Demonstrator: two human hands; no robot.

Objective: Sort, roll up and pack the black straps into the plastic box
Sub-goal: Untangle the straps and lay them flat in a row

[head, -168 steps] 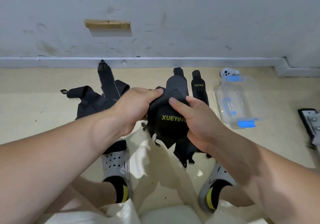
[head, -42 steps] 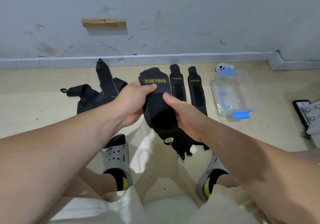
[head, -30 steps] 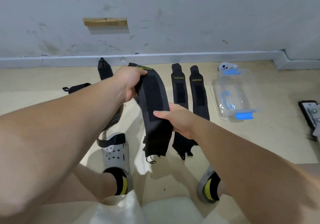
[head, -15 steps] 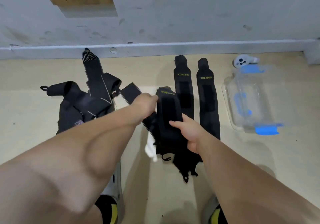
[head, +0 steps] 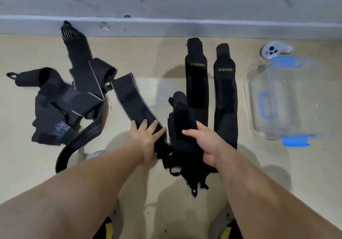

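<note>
1. On the floor nearest the person's feet, thin loops and frayed ends (head: 193, 181) trail from under the folded strap. They could snag, or get wound in crooked.
2. Just beyond, the right hand (head: 205, 142) curls thumb and fingers round the folded strap (head: 182, 120), which lies partly over the lower end of the inner flat strap (head: 197, 83). If a fastening patch catches there, lifting one will likely drag the other out of line.
3. Beside it, the left hand (head: 146, 137) presses straight, spread fingers flat on the near end of the grey-edged strap (head: 129, 98). Its far end reaches the tangled pile (head: 61, 99). I cannot tell whether it is hooked in; if so, a pull would haul the heap along.
4. Further right, the outer flat strap (head: 224, 94) lies unrolled, parallel to the inner one.
5. Farthest, the plastic box (head: 277, 98) sits well apart from both hands, near a white controller (head: 272, 50). Loosely wound rolls may spring open on the way there.
</note>
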